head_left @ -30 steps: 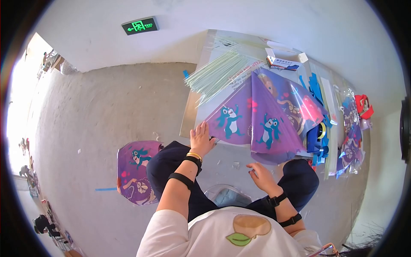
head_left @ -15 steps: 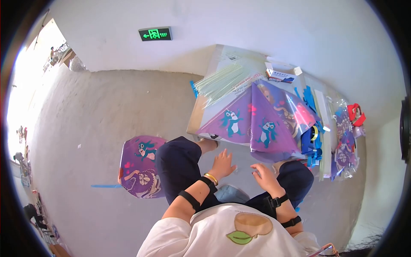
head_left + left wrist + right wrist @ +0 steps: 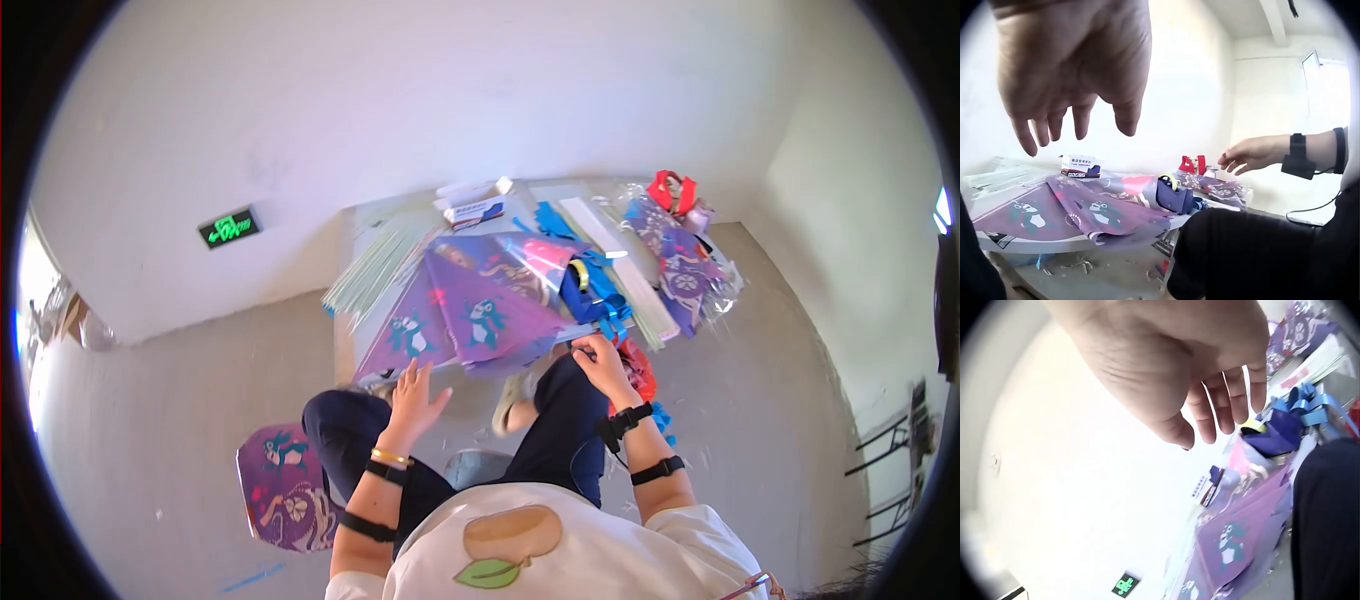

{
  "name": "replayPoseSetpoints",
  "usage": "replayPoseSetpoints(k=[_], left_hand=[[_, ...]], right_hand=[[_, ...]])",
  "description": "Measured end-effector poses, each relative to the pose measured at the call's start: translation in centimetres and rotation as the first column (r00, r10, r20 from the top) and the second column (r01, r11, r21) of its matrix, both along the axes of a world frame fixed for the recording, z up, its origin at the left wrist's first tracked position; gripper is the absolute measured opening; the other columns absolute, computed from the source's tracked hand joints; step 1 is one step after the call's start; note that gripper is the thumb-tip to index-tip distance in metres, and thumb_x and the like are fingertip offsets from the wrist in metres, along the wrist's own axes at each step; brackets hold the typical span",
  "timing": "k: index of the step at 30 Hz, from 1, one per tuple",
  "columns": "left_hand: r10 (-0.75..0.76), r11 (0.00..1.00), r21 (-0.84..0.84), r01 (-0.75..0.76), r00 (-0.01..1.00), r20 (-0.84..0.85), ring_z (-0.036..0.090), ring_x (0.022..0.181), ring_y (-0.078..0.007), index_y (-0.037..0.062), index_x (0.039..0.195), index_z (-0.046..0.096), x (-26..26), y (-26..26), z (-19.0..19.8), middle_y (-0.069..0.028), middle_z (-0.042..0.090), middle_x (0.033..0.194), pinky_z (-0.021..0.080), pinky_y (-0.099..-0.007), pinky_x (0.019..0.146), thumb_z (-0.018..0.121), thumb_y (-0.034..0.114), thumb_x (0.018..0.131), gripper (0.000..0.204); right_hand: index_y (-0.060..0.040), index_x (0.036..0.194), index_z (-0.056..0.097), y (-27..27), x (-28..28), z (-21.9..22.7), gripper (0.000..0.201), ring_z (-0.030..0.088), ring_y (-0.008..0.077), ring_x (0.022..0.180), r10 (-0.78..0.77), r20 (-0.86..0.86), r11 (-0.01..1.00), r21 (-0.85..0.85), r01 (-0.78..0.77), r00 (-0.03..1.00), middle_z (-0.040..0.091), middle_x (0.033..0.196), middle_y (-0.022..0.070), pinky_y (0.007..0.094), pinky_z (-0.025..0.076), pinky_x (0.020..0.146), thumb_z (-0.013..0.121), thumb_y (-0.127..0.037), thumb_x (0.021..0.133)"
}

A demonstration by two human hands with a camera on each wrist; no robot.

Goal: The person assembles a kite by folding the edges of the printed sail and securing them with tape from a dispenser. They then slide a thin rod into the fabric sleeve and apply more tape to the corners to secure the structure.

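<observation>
Over the near left edge of the table, my left hand hangs with its fingers spread and straight, holding nothing. My right hand is above the right knee, close to the table's front right edge, fingers loosely bent and nothing in them. A purple sheet with blue cartoon animals lies partly folded on the table, its lower corner drooping over the front. At its right side stands a dark blue tape dispenser with a yellow roll. Blue ribbons lie beside the dispenser.
Thin pale rods and an opened small box lie toward the back of the table. Plastic-wrapped purple sheets and a red item are at the right. Another purple sheet is low at left, beside the knee.
My left hand has left the sheet's front left corner, drawn back, then moved forward again. My right hand has gone from the lap toward the table's right side. The head view has turned right.
</observation>
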State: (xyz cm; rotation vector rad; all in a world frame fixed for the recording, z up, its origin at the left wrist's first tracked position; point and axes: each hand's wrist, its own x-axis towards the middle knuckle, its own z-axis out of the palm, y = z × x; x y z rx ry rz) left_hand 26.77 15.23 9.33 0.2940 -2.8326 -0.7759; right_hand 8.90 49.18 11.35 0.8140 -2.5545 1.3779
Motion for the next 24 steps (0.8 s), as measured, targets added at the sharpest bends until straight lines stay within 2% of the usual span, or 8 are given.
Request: replayPoseSetpoints(k=[3, 5, 7, 10, 15, 17, 22, 24], left_hand=[[-0.029, 1.0, -0.013, 0.028, 0.996, -0.088, 0.038, 0.134, -0.0434, 0.0046, 0.142, 0.043, 1.4, 0.9, 1.6, -0.026, 0.036, 0.149, 0.035, -0.0507, 0.108, 0.068, 0.035, 0.087, 0.067], [-0.051, 0.999, -0.016, 0.049, 0.989, -0.135, 0.04, 0.132, -0.0431, 0.0049, 0.14, 0.045, 2.5, 0.8, 2.8, -0.0252, 0.039, 0.147, 0.036, -0.0501, 0.107, 0.069, 0.032, 0.086, 0.065], [0.055, 0.998, -0.013, -0.058, 0.978, -0.2, 0.044, 0.128, -0.0424, 0.0041, 0.134, 0.05, 4.0, -0.1, 3.4, -0.0233, 0.045, 0.142, 0.037, -0.0487, 0.106, 0.07, 0.026, 0.085, 0.057], [0.2, 0.979, 0.006, -0.203, 0.961, -0.19, 0.045, 0.127, -0.0407, 0.0036, 0.13, 0.053, 6.6, -2.9, 1.5, -0.0219, 0.049, 0.138, 0.035, -0.0476, 0.107, 0.069, 0.022, 0.085, 0.051], [0.345, 0.937, -0.04, -0.347, 0.937, -0.051, 0.045, 0.128, -0.039, 0.0039, 0.127, 0.054, 10.3, -6.2, -1.8, -0.0212, 0.051, 0.134, 0.033, -0.0465, 0.109, 0.068, 0.019, 0.086, 0.046], [0.371, 0.926, -0.067, -0.372, 0.928, -0.016, 0.045, 0.127, -0.0386, 0.0038, 0.126, 0.054, 10.1, -6.3, -2.5, -0.0205, 0.052, 0.132, 0.034, -0.0458, 0.109, 0.067, 0.017, 0.085, 0.045], [0.361, 0.932, -0.042, -0.359, 0.931, 0.06, 0.046, 0.126, -0.0386, 0.0041, 0.125, 0.055, 7.8, -6.3, -3.2, -0.0205, 0.051, 0.132, 0.034, -0.0464, 0.108, 0.068, 0.015, 0.085, 0.043], [0.354, 0.935, -0.012, -0.354, 0.932, 0.079, 0.045, 0.126, -0.0389, 0.0036, 0.125, 0.055, 6.8, -6.4, -3.7, -0.0209, 0.05, 0.133, 0.033, -0.0468, 0.109, 0.067, 0.017, 0.085, 0.044]], right_hand=[[-0.0004, 0.092, 0.068, 4.0, -4.0, -3.6, 0.023, 0.067, 0.0235, 0.083, -0.159, 0.097, 0.981, -0.1, 0.169, 0.982, 0.067, 0.094, 0.015, 0.0357, 0.053, 0.074, 0.071, -0.022, 0.085], [0.0, 0.09, 0.069, 6.2, -6.5, -5.5, 0.031, 0.069, 0.024, 0.081, -0.34, 0.252, 0.94, 0.067, 0.334, 0.906, 0.07, 0.087, 0.0144, 0.0353, 0.053, 0.075, 0.074, -0.029, 0.082], [0.0002, 0.091, 0.07, 7.5, -9.2, -8.2, 0.038, 0.07, 0.0268, 0.084, -0.376, 0.266, 0.923, 0.021, 0.384, 0.888, 0.072, 0.085, 0.0161, 0.0373, 0.053, 0.076, 0.074, -0.035, 0.079], [-0.0005, 0.09, 0.071, 8.0, -13.4, -9.9, 0.035, 0.069, 0.0333, 0.089, -0.514, 0.268, 0.857, 0.129, 0.498, 0.815, 0.072, 0.09, 0.0186, 0.0419, 0.053, 0.078, 0.069, -0.034, 0.08], [-0.0026, 0.095, 0.07, 5.8, -19.5, -11.0, 0.028, 0.069, 0.0326, 0.091, -0.518, 0.21, 0.855, 0.152, 0.495, 0.829, 0.071, 0.093, 0.0187, 0.0417, 0.054, 0.079, 0.066, -0.027, 0.083], [-0.0054, 0.104, 0.067, 4.8, -23.1, -13.9, 0.023, 0.067, 0.0329, 0.094, -0.411, 0.036, 0.911, 0.005, 0.411, 0.911, 0.068, 0.098, 0.0186, 0.0416, 0.053, 0.082, 0.063, -0.02, 0.087], [-0.0101, 0.106, 0.064, 3.0, -25.0, -12.6, 0.022, 0.06, 0.0404, 0.098, -0.432, -0.03, 0.833, 0.371, 0.411, 0.902, 0.058, 0.109, 0.0208, 0.0487, 0.051, 0.082, 0.065, -0.015, 0.085], [-0.0098, 0.101, 0.066, 2.8, -25.5, -11.6, 0.018, 0.061, 0.0398, 0.097, -0.433, -0.014, 0.823, 0.403, 0.401, 0.901, 0.058, 0.109, 0.0212, 0.048, 0.051, 0.082, 0.066, -0.016, 0.084]])
